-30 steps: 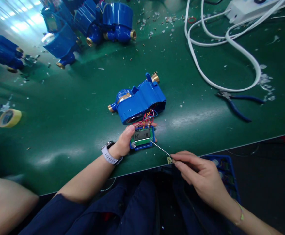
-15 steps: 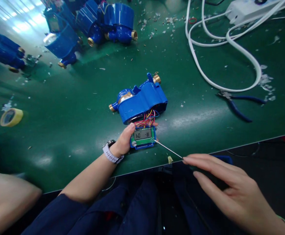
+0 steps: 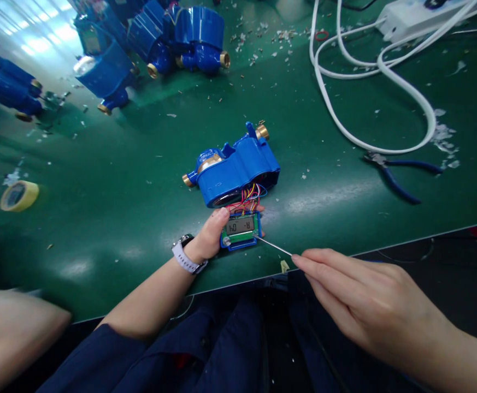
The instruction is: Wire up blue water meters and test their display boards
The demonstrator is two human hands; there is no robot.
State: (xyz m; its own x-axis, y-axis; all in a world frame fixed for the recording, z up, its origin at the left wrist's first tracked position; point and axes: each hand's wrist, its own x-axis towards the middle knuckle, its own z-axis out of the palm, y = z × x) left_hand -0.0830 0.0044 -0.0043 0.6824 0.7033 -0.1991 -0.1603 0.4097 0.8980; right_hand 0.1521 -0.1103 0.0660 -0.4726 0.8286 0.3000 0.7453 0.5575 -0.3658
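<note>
My left hand (image 3: pixel 210 236) is closed around the edge of a circuit board with a small LCD (image 3: pixel 240 226), set in a blue frame; its digits appear upside down. Red, yellow, white and blue wires (image 3: pixel 251 197) run from the board into the open underside of a blue water meter (image 3: pixel 238 170) with brass ends, lying on the green table. Between the fingertips of my right hand (image 3: pixel 357 295) is a screwdriver (image 3: pixel 278 248) with a thin metal shaft. Its tip meets the board's lower right corner; my hand hides its handle.
More blue water meters (image 3: pixel 201 38) stand at the back left. A tape roll (image 3: pixel 19 196) lies at left, near another person's arm (image 3: pixel 21 333). Blue-handled pliers (image 3: pixel 402 174), a looped white cable (image 3: pixel 422 103) and a white power strip (image 3: pixel 414 22) are on the right.
My right hand has moved left and slid forward along the screwdriver, its fingers now closer together. The board has shifted slightly to the right in my left hand.
</note>
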